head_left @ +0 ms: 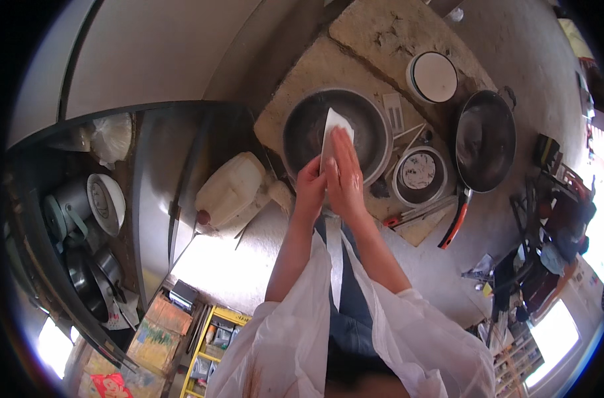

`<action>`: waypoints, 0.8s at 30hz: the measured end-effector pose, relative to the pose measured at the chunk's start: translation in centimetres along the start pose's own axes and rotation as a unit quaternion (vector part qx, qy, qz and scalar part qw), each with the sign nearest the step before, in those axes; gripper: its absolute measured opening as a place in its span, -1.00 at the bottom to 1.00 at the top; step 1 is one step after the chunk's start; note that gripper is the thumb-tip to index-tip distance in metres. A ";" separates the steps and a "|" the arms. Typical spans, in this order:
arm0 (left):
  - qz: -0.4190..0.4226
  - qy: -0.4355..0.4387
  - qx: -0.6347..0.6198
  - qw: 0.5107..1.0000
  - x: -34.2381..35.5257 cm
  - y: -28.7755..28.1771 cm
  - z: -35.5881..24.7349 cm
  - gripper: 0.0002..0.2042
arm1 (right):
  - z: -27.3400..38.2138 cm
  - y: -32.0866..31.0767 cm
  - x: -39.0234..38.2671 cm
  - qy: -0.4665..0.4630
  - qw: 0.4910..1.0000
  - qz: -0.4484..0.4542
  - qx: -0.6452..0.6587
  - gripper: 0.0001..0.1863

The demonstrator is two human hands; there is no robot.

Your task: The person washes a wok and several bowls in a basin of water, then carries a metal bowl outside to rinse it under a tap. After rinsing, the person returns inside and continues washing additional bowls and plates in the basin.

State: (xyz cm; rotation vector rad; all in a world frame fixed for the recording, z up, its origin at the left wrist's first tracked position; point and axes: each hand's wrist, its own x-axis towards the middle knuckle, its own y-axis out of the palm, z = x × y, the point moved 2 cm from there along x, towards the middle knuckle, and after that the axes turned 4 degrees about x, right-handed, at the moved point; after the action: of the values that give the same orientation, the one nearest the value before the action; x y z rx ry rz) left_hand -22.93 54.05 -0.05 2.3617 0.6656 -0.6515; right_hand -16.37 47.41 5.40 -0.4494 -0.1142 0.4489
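Observation:
A thin white dish [330,129], seen nearly edge-on and probably a plate, is held tilted over a wide grey metal basin [299,129]. My left hand [310,188] is closed on the dish's near edge. Against its right face lies my right hand [345,174], fingers stretched along the surface. The skin of that hand looks wet and shiny. Both hands are above the near part of the basin, and the basin's bottom is partly hidden behind them and the dish.
The basin rests on a worn tan slab [375,33]. Right of it are a small metal pot [419,194], a white bowl [436,76], a dark frying pan [486,139] and a red-handled utensil [391,220]. A plastic jug [232,189] lies left, near a shelf holding a white bowl [106,204].

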 end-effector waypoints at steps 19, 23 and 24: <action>0.077 -0.070 0.124 0.987 1.5 0.7 -5.0 -0.69 | -5.1 -1.2 6.9 0.054 0.997 0.041 -0.040 -0.48; 0.079 -0.030 0.177 0.981 1.1 0.4 -3.6 -0.69 | -5.9 -0.1 6.2 0.088 0.992 -0.019 -0.086 -0.39; 0.078 -0.033 0.178 0.981 0.7 -0.1 -3.1 -0.68 | -6.7 -0.2 6.8 0.210 0.976 0.050 0.014 -0.40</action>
State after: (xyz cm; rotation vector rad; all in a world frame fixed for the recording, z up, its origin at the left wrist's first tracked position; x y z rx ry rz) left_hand -21.54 56.36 1.67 2.6708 0.3521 -0.8302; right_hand -8.81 47.59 -0.46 -0.5142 0.3240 0.4447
